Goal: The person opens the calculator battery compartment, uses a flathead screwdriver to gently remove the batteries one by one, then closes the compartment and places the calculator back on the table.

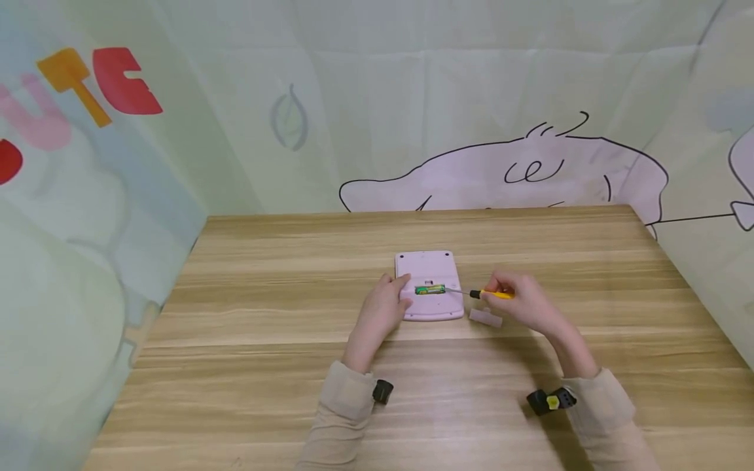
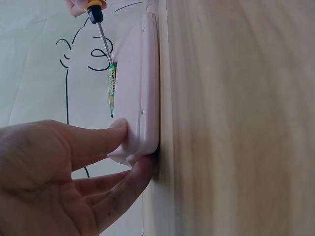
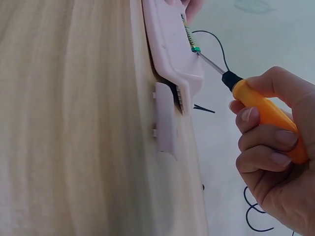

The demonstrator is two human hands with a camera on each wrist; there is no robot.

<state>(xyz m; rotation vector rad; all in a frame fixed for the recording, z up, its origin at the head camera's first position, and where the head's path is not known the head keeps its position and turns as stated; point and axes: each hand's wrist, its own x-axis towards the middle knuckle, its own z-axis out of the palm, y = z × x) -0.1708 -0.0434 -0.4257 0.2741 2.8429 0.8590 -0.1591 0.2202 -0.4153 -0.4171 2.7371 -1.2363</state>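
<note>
A pink device [image 1: 432, 306] is seen lying flat on the worktop [image 1: 265, 366], just below and right of the head view's centre, with a green battery [image 1: 430, 289] seated in its slot. The device's left side is pinched by the left hand [image 1: 383, 309]; a fingertip low at the edge is revealed by the left wrist view. A yellow screwdriver [image 3: 268, 113] is gripped by the right hand [image 1: 527, 301], fingers curled round the handle, its tip set at the battery's right end. Beside the device, a loose cover [image 1: 485, 318] is shown, its two side tabs made plain in the right wrist view.
</note>
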